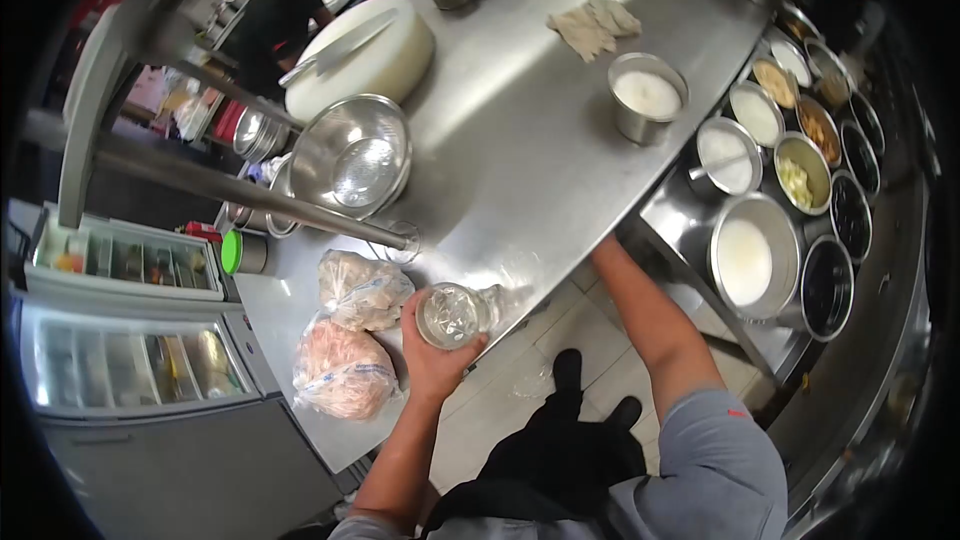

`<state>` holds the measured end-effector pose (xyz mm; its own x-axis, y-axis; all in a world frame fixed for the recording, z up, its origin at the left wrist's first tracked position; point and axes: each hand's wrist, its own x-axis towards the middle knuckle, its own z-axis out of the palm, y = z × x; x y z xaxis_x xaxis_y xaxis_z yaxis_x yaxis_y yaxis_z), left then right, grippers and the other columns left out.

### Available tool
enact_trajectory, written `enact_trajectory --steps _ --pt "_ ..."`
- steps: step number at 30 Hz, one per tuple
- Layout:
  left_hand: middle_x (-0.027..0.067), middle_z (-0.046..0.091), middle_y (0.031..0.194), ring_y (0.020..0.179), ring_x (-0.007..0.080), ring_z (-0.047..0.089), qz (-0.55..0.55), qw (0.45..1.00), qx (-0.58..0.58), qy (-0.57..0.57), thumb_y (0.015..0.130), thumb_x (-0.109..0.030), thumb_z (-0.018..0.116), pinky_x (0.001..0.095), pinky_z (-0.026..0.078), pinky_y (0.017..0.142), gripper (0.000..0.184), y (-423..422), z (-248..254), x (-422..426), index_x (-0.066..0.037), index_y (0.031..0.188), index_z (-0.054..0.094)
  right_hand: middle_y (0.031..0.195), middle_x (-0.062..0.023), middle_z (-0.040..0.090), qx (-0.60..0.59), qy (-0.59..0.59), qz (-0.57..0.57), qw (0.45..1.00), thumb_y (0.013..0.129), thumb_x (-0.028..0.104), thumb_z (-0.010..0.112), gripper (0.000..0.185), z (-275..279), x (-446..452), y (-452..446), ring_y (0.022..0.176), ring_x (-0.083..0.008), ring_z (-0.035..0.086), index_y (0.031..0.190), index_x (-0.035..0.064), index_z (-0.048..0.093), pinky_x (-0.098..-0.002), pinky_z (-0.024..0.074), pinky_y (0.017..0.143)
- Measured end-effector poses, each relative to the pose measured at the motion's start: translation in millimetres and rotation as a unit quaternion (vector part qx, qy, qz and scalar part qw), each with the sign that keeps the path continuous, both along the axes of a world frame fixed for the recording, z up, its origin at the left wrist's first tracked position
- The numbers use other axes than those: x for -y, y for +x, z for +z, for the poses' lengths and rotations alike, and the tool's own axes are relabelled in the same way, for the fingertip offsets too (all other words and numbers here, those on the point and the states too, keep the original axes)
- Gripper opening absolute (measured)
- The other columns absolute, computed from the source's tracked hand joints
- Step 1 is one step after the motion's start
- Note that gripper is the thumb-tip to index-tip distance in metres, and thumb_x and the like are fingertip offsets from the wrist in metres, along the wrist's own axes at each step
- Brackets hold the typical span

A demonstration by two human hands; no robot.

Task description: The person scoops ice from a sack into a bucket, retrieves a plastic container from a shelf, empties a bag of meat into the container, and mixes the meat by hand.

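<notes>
Currently in the left hand [435,365]: a clear container [449,316], gripped from its near side; thumb on the side toward the bench edge, fingers curled around the opposite wall.
Right hand: out of sight past the bench edge; the right forearm [655,315] reaches up to that edge, so whether the hand is closed on anything cannot be told. The hands are well apart.
Clear container's place: at the near part of the steel bench [500,160], close to its edge, mouth facing up; whether the base rests on the metal or is lifted is hidden.
Clear lobe: juts from the container toward the bench edge; handle or spout, unclear.
Contents: glints inside may be liquid or ice, or only reflections.
Weight and wall: probably light if empty, noticeably heavier if filled; the wall looks stiff, and brittle if glass.
Slip: smooth sides would likely slide in wet fingers; the edge so near makes a drop costly.
Best hold: thumb and fingers wrapped low around the body, kept level, rim left free.
Beside the left hand: a knotted-looking plastic bag of pale pink food [345,370], soft and likely to sag; a second plastic bag [363,290] lies just beyond.
</notes>
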<state>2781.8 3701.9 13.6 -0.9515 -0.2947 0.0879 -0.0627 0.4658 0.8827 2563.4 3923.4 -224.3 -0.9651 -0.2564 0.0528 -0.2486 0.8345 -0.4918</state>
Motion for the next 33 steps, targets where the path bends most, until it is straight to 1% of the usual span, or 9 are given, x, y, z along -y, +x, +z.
enact_trajectory --steps 7,8,10,13,18,25,28,31,33 --pt "0.0129 0.05 0.121 0.113 0.0229 0.052 -0.194 0.975 -0.079 0.076 0.056 -0.017 0.088 0.0358 0.042 0.097 0.087 15 96 -24 -0.001 0.128 0.042 0.139 -0.0167 0.045 0.024 -0.028 0.021 0.999 0.088 0.037 0.046 0.055 69 -26 40 0.131 -0.0337 0.038 0.135 0.0073 0.046 -0.0449 0.0256 0.112" --pt "0.0129 0.05 0.121 0.113 0.0229 0.052 -0.199 0.972 -0.089 0.084 0.056 -0.017 0.088 0.0358 0.042 0.097 0.087 18 112 -30 -0.001 0.128 0.042 0.139 -0.0171 0.045 0.037 0.003 0.034 0.999 0.088 0.037 0.046 0.056 83 -30 59 0.132 -0.0339 0.037 0.135 0.0071 0.046 -0.0448 0.0251 0.112" --pt "0.017 0.052 0.12 0.114 0.0278 0.052 -0.262 0.953 -0.051 0.141 0.054 -0.024 0.09 0.0417 0.043 0.096 0.096 32 139 -42 -0.002 0.13 0.036 0.145 -0.0204 0.036 0.037 0.255 0.101 0.961 0.083 0.031 0.055 0.062 88 -40 94 0.136 -0.0373 0.03 0.137 0.0027 0.041 -0.0475 0.0212 0.114" --pt "0.0141 0.051 0.12 0.114 0.0249 0.051 -0.294 0.937 -0.068 0.175 0.053 -0.019 0.088 0.0361 0.042 0.096 0.087 48 181 -58 -0.002 0.128 0.046 0.149 -0.0226 0.026 -0.051 0.051 0.067 0.995 0.074 0.016 0.067 0.067 124 -64 179 0.139 -0.0377 0.023 0.133 -0.0014 0.041 -0.049 0.0167 0.115" --pt "0.0149 0.05 0.121 0.113 0.026 0.05 -0.4 0.899 -0.11 0.142 0.053 -0.018 0.088 0.0343 0.041 0.094 0.088 71 264 -87 -0.002 0.13 0.048 0.151 -0.0229 0.022 0.131 0.131 0.058 0.981 0.073 0.025 0.069 0.068 93 -150 317 0.14 -0.0393 0.019 0.132 0.0023 0.044 -0.0475 0.0199 0.114" --pt "0.0198 0.048 0.117 0.11 0.0297 0.055 -0.48 0.853 -0.166 0.122 0.046 -0.019 0.092 0.0381 0.049 0.09 0.101 110 330 -136 0.002 0.129 0.04 0.141 -0.0219 0.039 0.43 0.219 -0.035 0.875 0.076 0.033 0.068 0.059 106 -268 459 0.13 -0.0361 0.039 0.124 0.0023 0.052 -0.0428 0.0373 0.105" --pt "0.0206 0.05 0.112 0.105 0.0325 0.055 -0.471 0.857 -0.142 0.151 0.056 -0.027 0.09 0.0418 0.049 0.089 0.085 129 339 -155 -0.003 0.124 0.044 0.131 -0.0215 0.05 0.445 0.154 -0.143 0.871 0.075 0.034 0.067 0.057 85 -309 501 0.123 -0.0341 0.047 0.121 0.0013 0.056 -0.0399 0.0425 0.1" --pt "0.0173 0.051 0.136 0.123 0.0362 0.049 -0.493 0.805 -0.33 0.002 0.079 -0.039 0.074 0.0418 0.043 0.098 0.07 129 337 -164 -0.006 0.135 0.048 0.119 -0.0219 0.059 0.437 0.146 -0.161 0.873 0.075 0.038 0.066 0.054 54 -339 531 0.114 -0.034 0.054 0.112 -0.0012 0.062 -0.0379 0.0444 0.098" --pt "0.0176 0.051 0.132 0.119 0.0361 0.05 -0.485 0.803 -0.346 0.015 0.08 -0.038 0.073 0.0423 0.044 0.097 0.065 139 340 -176 -0.008 0.131 0.048 0.117 -0.0221 0.061 0.464 0.141 -0.167 0.858 0.075 0.04 0.065 0.055 43 -349 545 0.113 -0.034 0.056 0.11 -0.0019 0.063 -0.0374 0.0444 0.098"
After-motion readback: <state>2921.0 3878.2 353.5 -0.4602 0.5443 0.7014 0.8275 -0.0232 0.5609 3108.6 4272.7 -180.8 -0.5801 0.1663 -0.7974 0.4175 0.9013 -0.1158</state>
